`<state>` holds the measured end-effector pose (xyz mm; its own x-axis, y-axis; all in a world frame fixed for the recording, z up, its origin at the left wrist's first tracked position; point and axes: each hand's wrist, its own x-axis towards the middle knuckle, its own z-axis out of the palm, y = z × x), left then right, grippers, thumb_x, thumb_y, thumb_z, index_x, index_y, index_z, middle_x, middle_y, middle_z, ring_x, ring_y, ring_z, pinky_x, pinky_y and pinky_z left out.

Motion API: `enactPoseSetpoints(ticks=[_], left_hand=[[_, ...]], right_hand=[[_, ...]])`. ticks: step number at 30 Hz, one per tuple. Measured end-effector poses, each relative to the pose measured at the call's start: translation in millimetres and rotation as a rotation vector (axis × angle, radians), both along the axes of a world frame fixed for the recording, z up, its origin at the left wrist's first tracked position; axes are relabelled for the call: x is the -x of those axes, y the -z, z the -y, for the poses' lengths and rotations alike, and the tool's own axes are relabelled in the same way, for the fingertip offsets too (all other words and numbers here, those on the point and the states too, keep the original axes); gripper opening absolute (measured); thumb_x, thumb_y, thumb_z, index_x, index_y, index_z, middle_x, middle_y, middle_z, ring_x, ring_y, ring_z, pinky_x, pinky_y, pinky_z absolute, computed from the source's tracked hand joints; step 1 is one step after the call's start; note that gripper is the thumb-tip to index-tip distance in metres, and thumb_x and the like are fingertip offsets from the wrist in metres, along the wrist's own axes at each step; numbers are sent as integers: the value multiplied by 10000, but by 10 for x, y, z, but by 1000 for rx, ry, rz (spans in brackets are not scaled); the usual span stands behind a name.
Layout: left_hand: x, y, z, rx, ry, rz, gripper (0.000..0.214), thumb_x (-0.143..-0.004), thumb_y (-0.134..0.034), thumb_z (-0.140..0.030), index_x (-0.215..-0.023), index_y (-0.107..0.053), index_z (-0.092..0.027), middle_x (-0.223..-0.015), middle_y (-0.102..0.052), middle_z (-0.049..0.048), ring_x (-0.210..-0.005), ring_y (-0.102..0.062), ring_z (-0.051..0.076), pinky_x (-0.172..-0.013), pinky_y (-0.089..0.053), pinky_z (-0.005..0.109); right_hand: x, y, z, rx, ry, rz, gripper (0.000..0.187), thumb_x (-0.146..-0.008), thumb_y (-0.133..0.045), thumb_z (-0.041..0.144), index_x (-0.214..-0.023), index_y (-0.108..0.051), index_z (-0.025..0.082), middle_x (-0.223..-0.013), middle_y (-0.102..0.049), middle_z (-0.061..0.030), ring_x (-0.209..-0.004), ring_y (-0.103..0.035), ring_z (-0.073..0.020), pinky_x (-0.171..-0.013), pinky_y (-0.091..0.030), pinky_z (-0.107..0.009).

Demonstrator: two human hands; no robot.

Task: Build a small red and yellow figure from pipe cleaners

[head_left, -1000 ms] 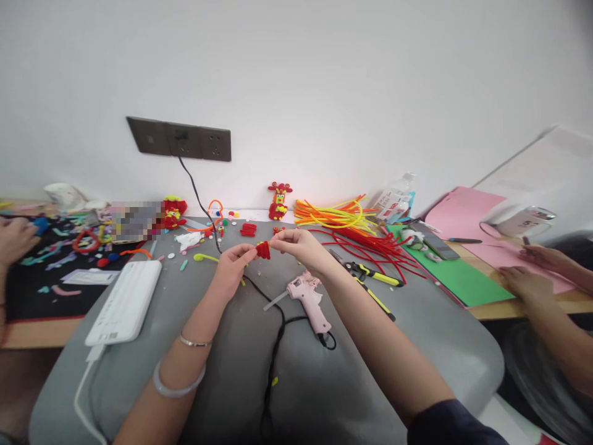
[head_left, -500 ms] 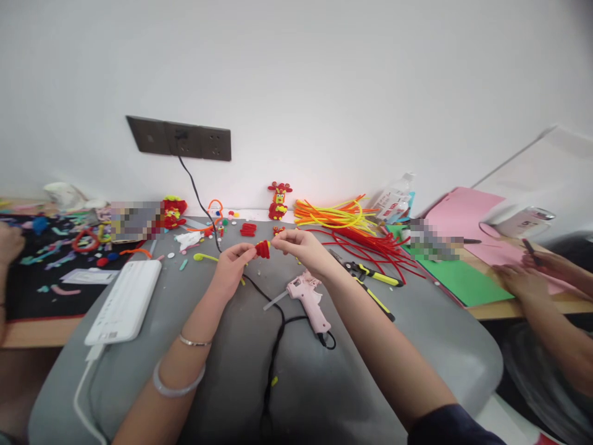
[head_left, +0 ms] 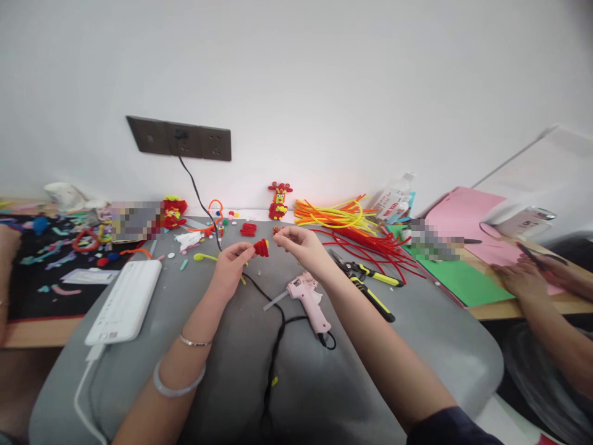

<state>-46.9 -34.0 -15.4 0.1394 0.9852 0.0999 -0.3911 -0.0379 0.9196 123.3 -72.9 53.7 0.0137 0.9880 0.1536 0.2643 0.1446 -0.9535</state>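
My left hand (head_left: 230, 267) pinches a small red coiled pipe-cleaner piece (head_left: 262, 248) above the grey table (head_left: 222, 371). My right hand (head_left: 299, 246) is just to its right, fingers pinched together near the piece's tip; a short gap shows between them and the coil. A pink glue gun (head_left: 309, 301) lies on the table below my right wrist, with its black cord (head_left: 273, 352) running towards me.
Red, orange and yellow pipe cleaners (head_left: 352, 225) are heaped at the back right, with yellow-handled pliers (head_left: 365, 285) beside them. A finished red figure (head_left: 279, 201) stands by the wall. A white power strip (head_left: 125, 301) lies left. Another person's hands (head_left: 523, 275) work on pink and green paper at right.
My right hand has drawn slightly away from the red coil, opening a small gap. The person's hands at right have shifted a little.
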Motion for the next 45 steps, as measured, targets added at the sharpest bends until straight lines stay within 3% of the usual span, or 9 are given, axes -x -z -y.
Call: enactPoseSetpoints(ticks=[6,13,23,32,37,40,42,45], left_hand=[[22,34,13,-143,-97,-137,200,-653,-796,-361,-721,-725,-188,-728,-698,19,-717,-617,169,-719,-473,282],[35,17,34,-210,-93,-195,158,-683,-776,-331,-733,-728,-189,-767,-710,37,-772,-634,198,-768,-477,304],[38,40,23,-209,-102,-182,143,-695,-764,-327,-739,-727,-196,-777,-711,33,-781,-638,197,-776,-482,305],[33,27,30,-197,-113,-176,148,-687,-771,-326,-734,-723,-194,-766,-709,27,-761,-634,186,-761,-488,300],[22,71,-21,-112,-141,-74,176,-648,-788,-338,-725,-729,-192,-694,-685,4,-683,-608,154,-693,-479,274],[14,100,-58,-66,-128,-5,187,-626,-796,-333,-727,-732,-190,-670,-679,-3,-662,-607,141,-681,-480,264],[9,105,-68,-50,-116,19,184,-614,-801,-324,-718,-732,-187,-671,-682,-3,-661,-609,135,-680,-483,258],[5,96,-57,-44,-84,38,184,-603,-816,-317,-704,-735,-187,-670,-681,-8,-657,-598,121,-676,-477,241]], right_hand=[[58,-18,106,-82,47,185,209,-770,-667,387,-738,-625,185,-743,-649,-23,-651,-506,-139,-643,-396,-279],[92,-39,105,-89,66,271,107,-774,-655,292,-740,-651,191,-764,-687,-34,-638,-503,-143,-638,-406,-285],[60,-34,138,-64,14,293,149,-799,-586,299,-753,-651,172,-725,-644,-31,-668,-535,-151,-652,-398,-281],[6,2,108,-134,64,252,144,-807,-618,324,-772,-640,186,-760,-652,-25,-701,-541,-157,-678,-400,-285],[-150,3,143,-98,104,370,332,-865,-561,398,-609,-498,196,-621,-521,6,-615,-460,-145,-628,-347,-292],[-255,42,182,-149,134,401,89,-851,-553,275,-815,-580,197,-721,-549,9,-630,-470,-141,-657,-379,-287],[-292,66,207,-184,139,385,190,-815,-575,219,-1002,-606,205,-807,-581,3,-653,-489,-140,-692,-410,-287],[-274,65,228,-188,142,343,163,-809,-609,252,-953,-652,188,-805,-613,-11,-655,-500,-139,-686,-422,-287]])
